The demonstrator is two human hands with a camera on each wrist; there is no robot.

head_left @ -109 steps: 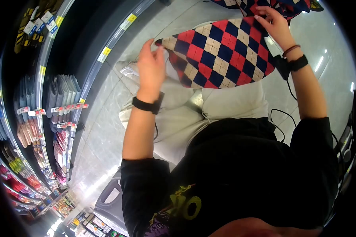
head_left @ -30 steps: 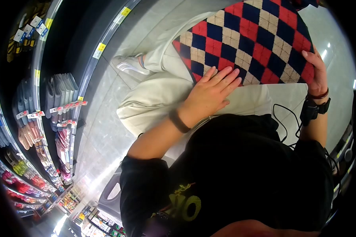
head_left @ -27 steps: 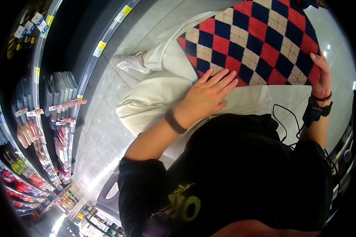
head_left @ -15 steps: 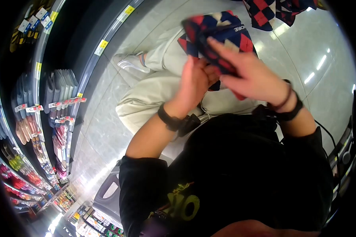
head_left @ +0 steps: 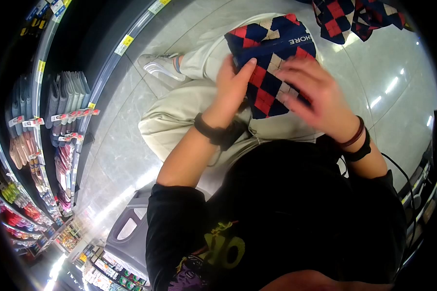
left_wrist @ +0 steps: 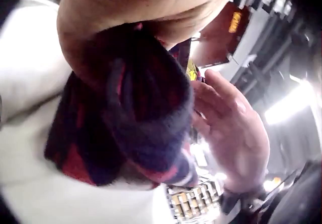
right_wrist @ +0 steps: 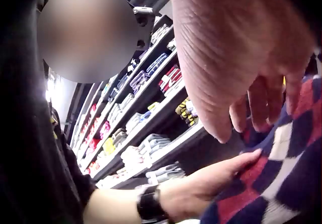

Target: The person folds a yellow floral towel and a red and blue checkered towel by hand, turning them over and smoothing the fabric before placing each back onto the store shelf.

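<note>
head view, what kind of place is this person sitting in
Most likely a shop aisle: long shelves on the left hold rows of packaged goods, yellow price labels line the shelf edges, and the floor is glossy tile. The checked cloth in the left hand may be stock.

"How much of the folded checked cloth (head_left: 272,48) can the head camera see?"

"Its near edge lies under the left hand (head_left: 230,92) and the blurred right hand (head_left: 315,97). The fold hides the start of its white lettering."

"And the wrist cameras?"

"The left view is blurred throughout. The right view crops the right hand at the top edge and the cloth at the corner. The shelf tags (head_left: 124,44) are too small to read."
</note>
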